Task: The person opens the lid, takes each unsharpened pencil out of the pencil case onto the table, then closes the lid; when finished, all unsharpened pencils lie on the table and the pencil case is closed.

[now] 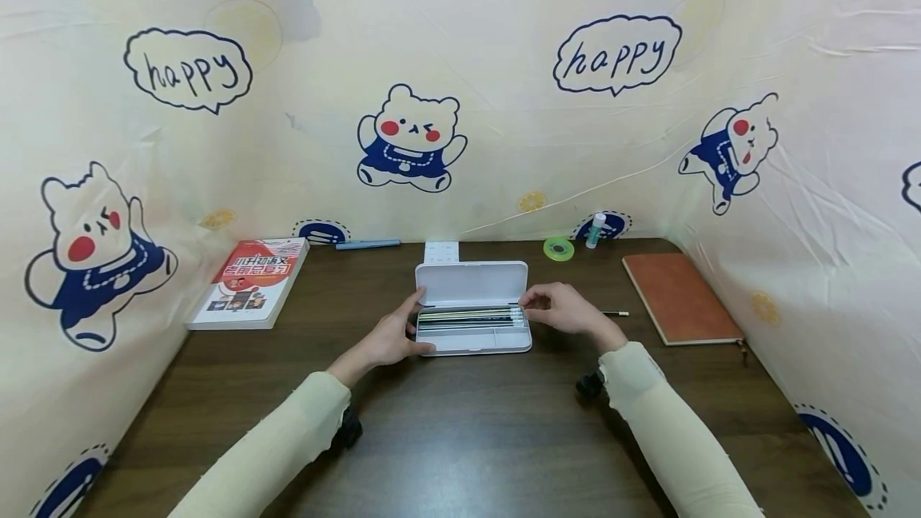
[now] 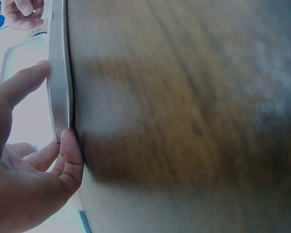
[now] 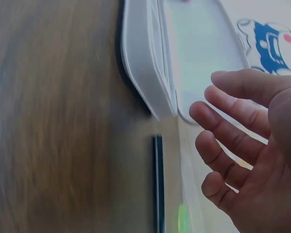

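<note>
A white pencil case (image 1: 475, 347) lies with its lid (image 1: 471, 282) raised on the table. Several pencils (image 1: 460, 318) rest side by side in its tray, white ends toward the right. My left hand (image 1: 392, 338) grips the case's left end, thumb at the front edge and fingers along the end wall. At the right end, my right hand (image 1: 564, 308) hovers by the pencil tips; in the right wrist view its fingers (image 3: 223, 126) are loosely bent with nothing between them. One more pencil (image 3: 158, 184) lies on the table, past the case's right end, partly behind the right hand in the head view.
A thick book (image 1: 248, 286) lies at the left and a brown notebook (image 1: 679, 298) at the right. Along the back are a blue pen (image 1: 368, 245), a white paper piece (image 1: 441, 252), a green tape roll (image 1: 558, 249) and a glue stick (image 1: 596, 231). Printed cloth walls surround the table.
</note>
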The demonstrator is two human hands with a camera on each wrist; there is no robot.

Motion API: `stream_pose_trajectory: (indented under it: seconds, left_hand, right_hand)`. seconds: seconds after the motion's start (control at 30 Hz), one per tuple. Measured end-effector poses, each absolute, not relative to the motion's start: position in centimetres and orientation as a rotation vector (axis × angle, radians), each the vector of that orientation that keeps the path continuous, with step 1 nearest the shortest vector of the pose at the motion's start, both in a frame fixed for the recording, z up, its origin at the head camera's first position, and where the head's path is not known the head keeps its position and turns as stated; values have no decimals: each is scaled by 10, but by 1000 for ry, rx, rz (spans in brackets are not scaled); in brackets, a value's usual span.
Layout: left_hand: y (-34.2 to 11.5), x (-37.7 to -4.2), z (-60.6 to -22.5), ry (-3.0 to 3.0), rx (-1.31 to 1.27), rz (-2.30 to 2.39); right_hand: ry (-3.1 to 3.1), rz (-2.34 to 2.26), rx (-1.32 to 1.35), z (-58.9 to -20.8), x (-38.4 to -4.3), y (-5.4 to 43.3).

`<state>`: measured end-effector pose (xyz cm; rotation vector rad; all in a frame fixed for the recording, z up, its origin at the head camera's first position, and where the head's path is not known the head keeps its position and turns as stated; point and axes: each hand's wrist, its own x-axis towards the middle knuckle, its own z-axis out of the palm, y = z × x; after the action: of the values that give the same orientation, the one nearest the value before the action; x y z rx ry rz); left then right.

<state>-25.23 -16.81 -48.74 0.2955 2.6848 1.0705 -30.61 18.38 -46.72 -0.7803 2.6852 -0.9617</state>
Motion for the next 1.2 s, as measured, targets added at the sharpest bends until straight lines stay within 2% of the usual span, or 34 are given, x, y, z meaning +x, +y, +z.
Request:
stream_pose_trajectory:
  seconds: [0.3,1.2]
  left_hand:
    - [-167,-252,-487,2685,300,1070]
    - [-167,-252,-486,2672,278,1072]
  right_hand:
    - [2709,-857,-849,-475,-304,164]
    - [2728,-693,-869,-475,-305,150]
